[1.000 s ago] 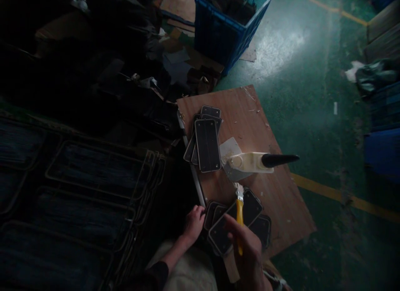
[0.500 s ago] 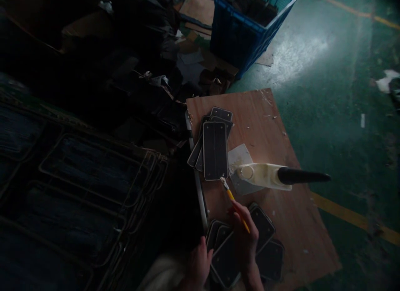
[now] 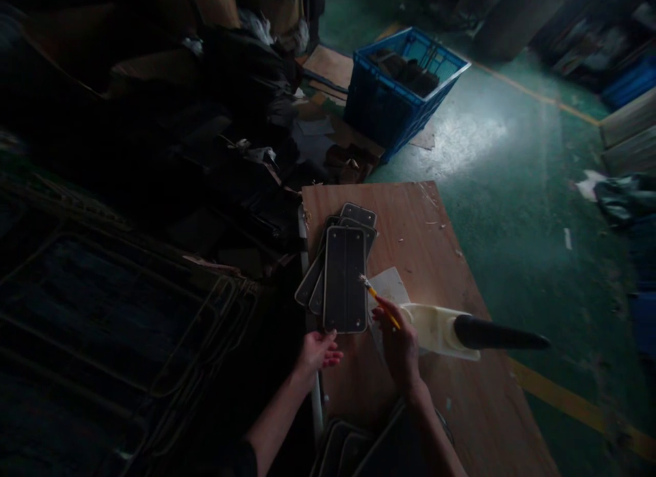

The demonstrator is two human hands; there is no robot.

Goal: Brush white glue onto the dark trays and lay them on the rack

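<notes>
My right hand (image 3: 397, 340) is closed round a small yellow-handled brush (image 3: 377, 298), whose bristle tip rests on the right edge of the top dark panel (image 3: 345, 277) of a stack on the wooden board (image 3: 430, 224). My left hand (image 3: 318, 349) is open, fingers spread, just below that stack's near edge, at the board's left side. A cream-coloured holder with a black tapered handle (image 3: 464, 330) lies right of my right hand on a pale sheet (image 3: 392, 283). More dark panels (image 3: 353, 446) lie at the board's near end.
A blue crate (image 3: 394, 98) with dark parts stands on the green floor beyond the board. Dark wire-framed racks (image 3: 117, 313) lie to the left. Clutter and cardboard (image 3: 287, 135) fill the back left. Yellow floor lines (image 3: 568, 398) run on the right.
Both hands moved up from the near pile of panels to the far stack. The brush tip now touches the top panel, and my left hand has let go and opened.
</notes>
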